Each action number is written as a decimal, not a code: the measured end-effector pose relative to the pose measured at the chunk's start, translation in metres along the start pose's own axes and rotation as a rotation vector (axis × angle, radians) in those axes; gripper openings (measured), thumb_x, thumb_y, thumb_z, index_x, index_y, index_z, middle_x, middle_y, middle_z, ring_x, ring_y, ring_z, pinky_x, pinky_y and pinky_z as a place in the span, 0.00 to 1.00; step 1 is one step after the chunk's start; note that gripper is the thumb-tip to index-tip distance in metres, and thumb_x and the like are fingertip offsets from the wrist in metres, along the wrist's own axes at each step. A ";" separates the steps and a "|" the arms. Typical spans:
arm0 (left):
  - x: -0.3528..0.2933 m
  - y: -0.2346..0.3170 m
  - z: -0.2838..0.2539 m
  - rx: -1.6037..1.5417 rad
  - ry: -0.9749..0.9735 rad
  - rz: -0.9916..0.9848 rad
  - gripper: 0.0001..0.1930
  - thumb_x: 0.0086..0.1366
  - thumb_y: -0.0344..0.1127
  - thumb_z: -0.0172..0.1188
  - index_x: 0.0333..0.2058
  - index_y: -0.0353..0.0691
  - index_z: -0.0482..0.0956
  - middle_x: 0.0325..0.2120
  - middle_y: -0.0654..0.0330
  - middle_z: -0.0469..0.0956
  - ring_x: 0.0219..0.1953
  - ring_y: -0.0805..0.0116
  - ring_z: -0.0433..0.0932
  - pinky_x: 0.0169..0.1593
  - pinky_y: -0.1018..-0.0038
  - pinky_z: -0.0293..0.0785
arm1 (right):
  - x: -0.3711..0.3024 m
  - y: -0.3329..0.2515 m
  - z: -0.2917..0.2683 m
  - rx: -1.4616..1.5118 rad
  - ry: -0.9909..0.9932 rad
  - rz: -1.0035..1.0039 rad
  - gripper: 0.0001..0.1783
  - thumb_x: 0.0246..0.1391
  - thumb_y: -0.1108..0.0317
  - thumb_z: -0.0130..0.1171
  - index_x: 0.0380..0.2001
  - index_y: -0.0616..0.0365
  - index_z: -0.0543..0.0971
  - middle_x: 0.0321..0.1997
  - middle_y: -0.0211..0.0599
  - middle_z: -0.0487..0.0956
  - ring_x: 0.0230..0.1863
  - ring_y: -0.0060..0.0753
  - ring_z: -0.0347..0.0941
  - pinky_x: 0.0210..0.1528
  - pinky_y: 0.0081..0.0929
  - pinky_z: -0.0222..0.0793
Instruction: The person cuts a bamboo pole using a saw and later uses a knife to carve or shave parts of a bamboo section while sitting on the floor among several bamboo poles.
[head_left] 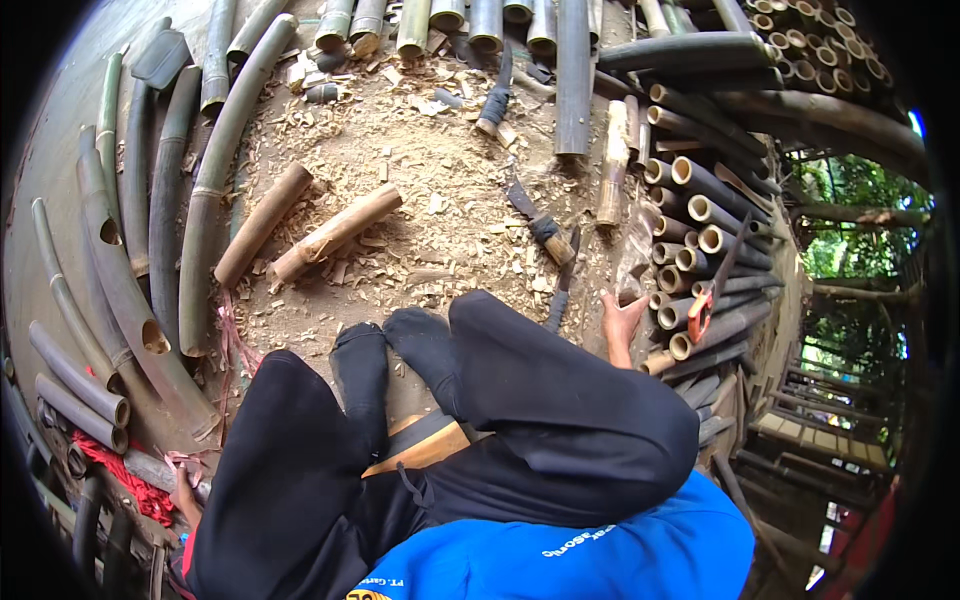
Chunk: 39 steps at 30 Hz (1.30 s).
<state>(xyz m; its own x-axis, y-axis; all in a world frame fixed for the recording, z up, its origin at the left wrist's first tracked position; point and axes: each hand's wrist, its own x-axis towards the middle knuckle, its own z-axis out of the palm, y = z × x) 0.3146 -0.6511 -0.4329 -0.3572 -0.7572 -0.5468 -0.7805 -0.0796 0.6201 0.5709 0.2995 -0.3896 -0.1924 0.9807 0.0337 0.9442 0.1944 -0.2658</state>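
Observation:
At the lower left, my left hand [184, 498] is closed round a short grey bamboo tube [150, 468]; a pink plastic strip [182, 459] lies against it. My right hand [622, 320] is low to the ground beside the bamboo stack at the right, thumb and finger apart, with nothing visible between them. Ahead of my feet lie two short brown bamboo pieces [335, 232], one with a shaved patch. Right of the middle are two curved knives with wrapped handles: a nearer knife [538, 224] and a farther knife [496, 104].
Pale wood chips [420, 160] cover the ground. Long bamboo poles [225, 170] lie along the left. Cut bamboo tubes [700, 205] are stacked at the right, an orange-handled saw [700, 312] resting on them. Red netting [130, 485] lies at the lower left. My legs are folded.

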 end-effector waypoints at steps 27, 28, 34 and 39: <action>-0.120 0.209 -0.167 -0.829 -0.186 0.852 0.19 0.58 0.47 0.67 0.46 0.46 0.85 0.45 0.64 0.82 0.51 0.62 0.79 0.58 0.62 0.74 | 0.036 -0.176 0.005 0.248 -0.206 -0.840 0.51 0.52 0.46 0.73 0.74 0.51 0.63 0.72 0.60 0.64 0.73 0.62 0.59 0.73 0.51 0.57; -0.150 0.199 -0.119 -0.786 -0.172 0.831 0.21 0.58 0.47 0.67 0.47 0.44 0.85 0.45 0.64 0.82 0.51 0.63 0.79 0.59 0.64 0.73 | 0.035 -0.191 -0.005 0.243 -0.227 -0.911 0.48 0.53 0.46 0.72 0.72 0.51 0.65 0.70 0.60 0.67 0.72 0.60 0.62 0.72 0.51 0.59; -0.345 0.204 0.061 -0.179 -0.685 1.091 0.13 0.53 0.36 0.70 0.36 0.36 0.85 0.34 0.66 0.83 0.28 0.74 0.79 0.34 0.74 0.79 | -0.115 -0.358 -0.115 0.805 -1.126 -1.080 0.33 0.70 0.49 0.58 0.66 0.64 0.72 0.58 0.51 0.80 0.59 0.40 0.77 0.61 0.34 0.72; -0.423 0.169 0.193 0.073 -0.843 0.954 0.39 0.40 0.39 0.80 0.51 0.35 0.71 0.41 0.51 0.84 0.41 0.60 0.85 0.48 0.65 0.83 | -0.176 -0.416 -0.097 0.961 -1.558 -0.810 0.48 0.62 0.40 0.65 0.74 0.56 0.62 0.65 0.52 0.74 0.69 0.42 0.69 0.67 0.46 0.65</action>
<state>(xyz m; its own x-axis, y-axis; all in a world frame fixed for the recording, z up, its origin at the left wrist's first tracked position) 0.2350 -0.2193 -0.2050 -0.9826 0.1521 -0.1067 -0.0526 0.3230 0.9449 0.2375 0.0481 -0.1918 -0.9452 -0.2722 -0.1801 0.2115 -0.0905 -0.9732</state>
